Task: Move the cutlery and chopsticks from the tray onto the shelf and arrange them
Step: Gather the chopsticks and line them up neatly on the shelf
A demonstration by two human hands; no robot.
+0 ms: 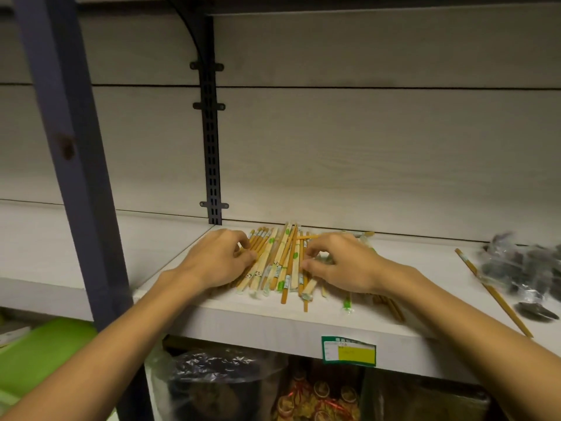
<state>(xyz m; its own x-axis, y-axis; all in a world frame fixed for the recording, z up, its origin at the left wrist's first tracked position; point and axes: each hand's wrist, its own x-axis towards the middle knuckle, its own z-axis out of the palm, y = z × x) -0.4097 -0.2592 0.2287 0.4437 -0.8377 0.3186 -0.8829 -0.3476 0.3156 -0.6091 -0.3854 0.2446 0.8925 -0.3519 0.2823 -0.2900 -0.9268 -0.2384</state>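
Both hands are squaring up the chopsticks (279, 262) on the shelf (243, 317): left hand (217, 262) pinches some at 9 o'clock of the pile, right hand (343, 265) pinches others at 3. Looks like they're herding them parallel so the pile sits neat.

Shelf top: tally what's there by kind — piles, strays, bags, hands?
Chopstick pile: 1, sticks too overlapped to count
Stray chopstick lying apart at right: 1
Bag of dark cutlery: 1
Hands on the pile: 2, left hand, right hand
Total: 5
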